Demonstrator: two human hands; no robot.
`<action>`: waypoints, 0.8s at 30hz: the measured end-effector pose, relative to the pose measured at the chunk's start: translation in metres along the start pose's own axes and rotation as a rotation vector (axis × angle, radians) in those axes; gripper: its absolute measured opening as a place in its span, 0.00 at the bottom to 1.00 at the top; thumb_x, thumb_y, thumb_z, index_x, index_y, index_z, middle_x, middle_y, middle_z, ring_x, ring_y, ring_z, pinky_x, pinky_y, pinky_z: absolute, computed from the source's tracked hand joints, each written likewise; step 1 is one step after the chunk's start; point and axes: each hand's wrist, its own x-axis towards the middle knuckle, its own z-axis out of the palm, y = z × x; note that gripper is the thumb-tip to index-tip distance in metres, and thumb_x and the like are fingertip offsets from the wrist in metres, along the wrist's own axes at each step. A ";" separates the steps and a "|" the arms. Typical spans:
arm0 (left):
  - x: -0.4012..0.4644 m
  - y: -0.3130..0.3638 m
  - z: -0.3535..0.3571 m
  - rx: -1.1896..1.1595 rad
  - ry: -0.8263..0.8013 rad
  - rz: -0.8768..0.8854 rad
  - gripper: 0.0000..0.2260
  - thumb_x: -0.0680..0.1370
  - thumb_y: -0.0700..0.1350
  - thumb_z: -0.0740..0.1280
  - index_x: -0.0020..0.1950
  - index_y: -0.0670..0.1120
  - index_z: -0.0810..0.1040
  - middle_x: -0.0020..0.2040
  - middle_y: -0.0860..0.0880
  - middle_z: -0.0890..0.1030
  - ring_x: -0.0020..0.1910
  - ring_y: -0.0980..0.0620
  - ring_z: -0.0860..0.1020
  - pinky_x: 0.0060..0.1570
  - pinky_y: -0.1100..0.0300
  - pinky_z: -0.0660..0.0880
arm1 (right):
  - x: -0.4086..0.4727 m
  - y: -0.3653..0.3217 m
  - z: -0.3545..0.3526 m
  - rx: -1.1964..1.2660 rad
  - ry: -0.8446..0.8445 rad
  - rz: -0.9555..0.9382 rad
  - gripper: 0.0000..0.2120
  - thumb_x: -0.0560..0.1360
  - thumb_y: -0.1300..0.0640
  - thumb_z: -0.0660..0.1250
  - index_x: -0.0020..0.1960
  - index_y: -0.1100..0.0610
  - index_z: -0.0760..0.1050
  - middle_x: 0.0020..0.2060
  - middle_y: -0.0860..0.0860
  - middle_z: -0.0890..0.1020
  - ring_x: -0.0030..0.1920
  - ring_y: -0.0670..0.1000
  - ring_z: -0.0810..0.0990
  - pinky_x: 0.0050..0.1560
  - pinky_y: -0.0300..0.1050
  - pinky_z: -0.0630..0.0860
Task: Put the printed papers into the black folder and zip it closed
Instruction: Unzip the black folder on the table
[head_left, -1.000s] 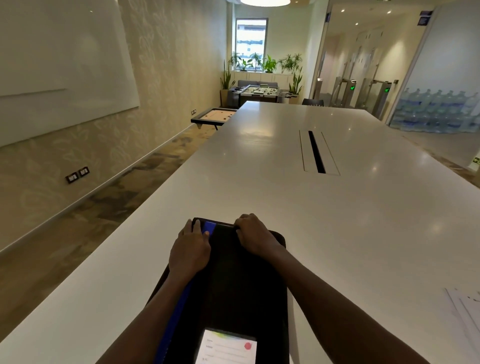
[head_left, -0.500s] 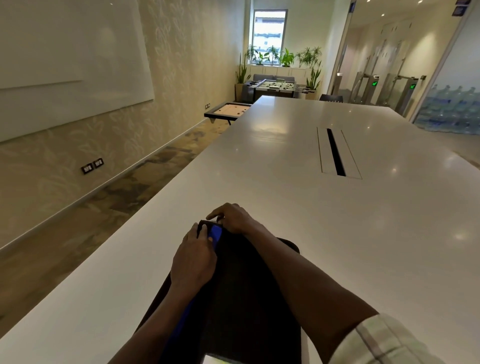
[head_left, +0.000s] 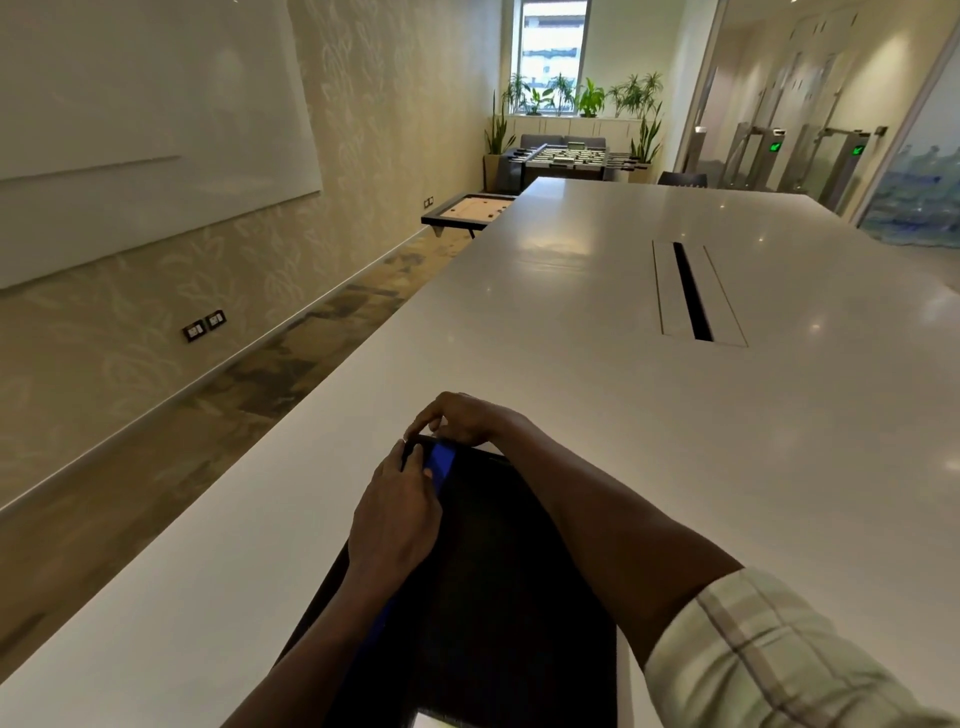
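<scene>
The black folder lies flat at the near edge of the white table, with a blue strip running along its left side. My left hand presses on the folder's far left corner, fingers on the blue strip. My right hand reaches across to that same corner, with its fingertips pinched at the folder's edge, apparently on the zipper pull. A pale label shows at the folder's near end. The printed papers are out of view.
A cable slot is set into the middle of the table. The table's left edge drops to a carpeted floor. A low game board and a foosball table stand at the far end.
My right hand has slid left along the folder's far edge to the left corner, next to my left hand. The view has swung left, so the papers at the right are gone.
</scene>
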 end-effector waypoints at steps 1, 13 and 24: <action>0.000 0.000 0.000 -0.004 0.001 -0.001 0.20 0.83 0.45 0.54 0.75 0.44 0.65 0.75 0.43 0.67 0.71 0.42 0.69 0.67 0.49 0.69 | 0.001 -0.001 -0.001 -0.014 0.000 -0.008 0.19 0.77 0.68 0.61 0.62 0.52 0.81 0.58 0.59 0.80 0.59 0.57 0.76 0.57 0.50 0.73; 0.018 -0.002 -0.005 -0.145 0.059 -0.042 0.15 0.80 0.39 0.59 0.66 0.43 0.75 0.63 0.42 0.78 0.59 0.44 0.77 0.53 0.57 0.70 | 0.002 0.001 -0.006 -0.189 -0.005 -0.073 0.12 0.78 0.65 0.63 0.60 0.62 0.78 0.60 0.58 0.78 0.61 0.57 0.75 0.63 0.53 0.71; 0.070 -0.030 -0.021 -0.437 -0.177 -0.092 0.13 0.81 0.40 0.62 0.64 0.46 0.78 0.60 0.47 0.81 0.57 0.53 0.77 0.51 0.65 0.71 | 0.012 0.007 -0.010 -0.152 -0.070 -0.086 0.12 0.79 0.65 0.63 0.61 0.64 0.77 0.59 0.61 0.80 0.60 0.58 0.77 0.51 0.41 0.67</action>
